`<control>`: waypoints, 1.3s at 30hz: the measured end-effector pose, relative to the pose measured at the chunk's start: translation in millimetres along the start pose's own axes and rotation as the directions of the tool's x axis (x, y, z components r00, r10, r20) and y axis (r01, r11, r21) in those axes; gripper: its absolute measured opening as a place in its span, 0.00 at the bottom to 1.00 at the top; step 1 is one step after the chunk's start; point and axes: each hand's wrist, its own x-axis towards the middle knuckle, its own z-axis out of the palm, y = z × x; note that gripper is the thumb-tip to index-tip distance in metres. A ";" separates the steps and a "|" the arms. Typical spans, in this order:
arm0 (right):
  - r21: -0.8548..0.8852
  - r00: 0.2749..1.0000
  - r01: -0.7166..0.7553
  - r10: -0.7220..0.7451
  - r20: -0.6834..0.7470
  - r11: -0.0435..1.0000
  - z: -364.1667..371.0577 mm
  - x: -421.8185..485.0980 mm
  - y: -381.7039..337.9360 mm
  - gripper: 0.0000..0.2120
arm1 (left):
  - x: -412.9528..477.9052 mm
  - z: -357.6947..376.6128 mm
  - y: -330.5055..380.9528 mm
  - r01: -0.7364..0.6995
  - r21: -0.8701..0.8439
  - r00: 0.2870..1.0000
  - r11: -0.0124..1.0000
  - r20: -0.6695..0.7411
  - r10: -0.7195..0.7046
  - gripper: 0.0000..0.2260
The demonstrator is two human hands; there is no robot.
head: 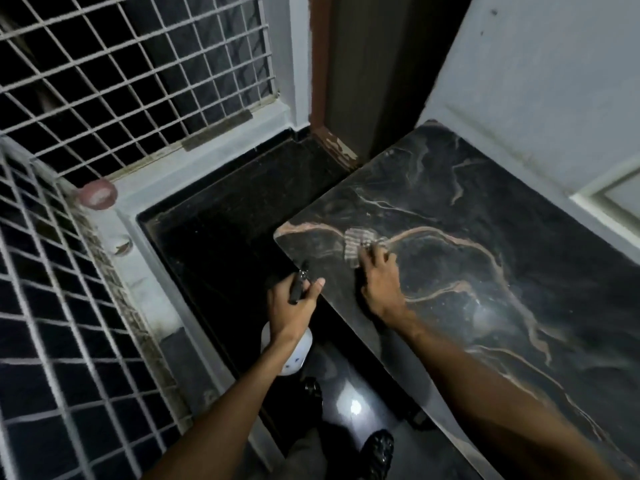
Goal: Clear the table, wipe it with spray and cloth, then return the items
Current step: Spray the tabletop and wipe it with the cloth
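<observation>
A dark marble table top (pixel 485 271) with pale brown veins fills the right half of the view. My right hand (pixel 381 282) rests on it near its left corner, fingers on a small striped cloth (pixel 356 245) that lies flat on the marble. My left hand (pixel 294 306) grips the black trigger head of a white spray bottle (pixel 294 355), held just off the table's left edge, bottle body hanging below the hand.
White metal window grilles (pixel 121 81) stand at the left and back. A dark stone ledge (pixel 214 220) runs below them, with a round pinkish object (pixel 98 198) on the sill. A door frame (pixel 322 81) and a pale wall (pixel 536 81) lie behind the table. My dark shoes (pixel 377 452) stand on the glossy floor.
</observation>
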 end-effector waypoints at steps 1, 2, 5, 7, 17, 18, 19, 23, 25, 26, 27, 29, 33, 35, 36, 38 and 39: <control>-0.038 0.987 0.144 -0.141 0.073 0.989 1.9 -25.2 3.2 0.38 | -9.2 10.3 3.9 -0.002 0.005 1.000 1.000 0.027 0.002 0.19; -0.057 0.955 0.276 -0.267 0.129 0.959 4.8 -44.6 10.6 0.39 | -15.9 19.3 6.6 -0.009 0.016 0.999 1.000 0.051 0.008 0.19; 0.008 0.999 -0.001 0.001 0.032 1.000 -10.0 -83.7 70.7 0.39 | -45.9 54.0 22.6 -0.034 0.056 0.984 0.998 0.177 0.023 0.20; 0.085 0.935 -0.340 0.346 -0.077 0.937 -17.7 -96.0 98.0 0.38 | -59.0 67.0 28.3 -0.030 0.093 0.978 0.995 0.211 0.010 0.21; 0.194 0.770 -0.595 0.623 -0.141 0.780 -41.1 -224.9 210.4 0.37 | -157.4 148.9 55.0 -0.035 0.169 0.914 0.985 0.404 -0.037 0.18; 0.147 0.836 -0.519 0.536 -0.118 0.842 -38.5 -230.7 210.8 0.38 | -161.7 149.4 54.0 -0.067 0.181 0.917 0.981 0.400 -0.011 0.17; 0.122 0.880 -0.448 0.461 -0.118 0.886 -42.6 -235.5 212.8 0.38 | -166.1 150.3 52.4 -0.092 0.186 0.919 0.978 0.395 0.011 0.16; 0.229 0.796 -0.554 0.590 -0.133 0.800 -47.6 -226.5 204.4 0.33 | -175.0 140.1 44.5 -0.103 0.199 0.944 0.975 0.327 0.033 0.18; 0.244 0.841 -0.491 0.528 -0.117 0.836 -43.3 -214.2 170.9 0.36 | -178.0 129.0 42.2 -0.089 0.191 0.954 0.977 0.299 0.028 0.18; 0.228 0.903 -0.393 0.421 -0.089 0.891 -38.7 -210.4 153.1 0.36 | -179.1 123.2 43.0 -0.082 0.186 0.955 0.979 0.296 0.023 0.16; 0.191 0.961 -0.256 0.270 -0.050 0.947 -32.8 -210.4 138.8 0.37 | -179.4 117.5 42.3 -0.081 0.185 0.957 0.979 0.291 0.024 0.13; 0.146 0.996 -0.069 0.075 -0.040 0.987 -26.3 -211.8 129.5 0.36 | -177.2 108.3 38.4 -0.090 0.185 0.960 0.979 0.278 0.035 0.09; 0.286 0.851 -0.459 0.509 -0.131 0.841 -18.5 -193.4 118.4 0.34 | -169.1 84.0 28.7 -0.065 0.191 0.968 0.980 0.250 0.015 0.17; 0.240 0.900 -0.382 0.418 -0.124 0.893 -11.8 -181.8 84.2 0.33 | -163.1 74.0 24.8 -0.063 0.191 0.974 0.980 0.224 0.019 0.18; 0.198 0.958 -0.247 0.270 -0.100 0.949 -6.7 -179.1 65.0 0.33 | -158.9 70.4 20.5 -0.069 0.194 0.977 0.979 0.211 0.027 0.17; 0.145 0.999 0.045 -0.043 -0.013 0.988 3.0 -181.6 42.6 0.33 | -149.1 65.5 11.1 -0.084 0.197 0.979 0.977 0.197 0.044 0.14; 0.143 0.997 0.078 -0.079 -0.001 0.987 4.1 -186.0 45.3 0.34 | -144.1 64.7 8.1 -0.090 0.195 0.976 0.977 0.213 0.048 0.13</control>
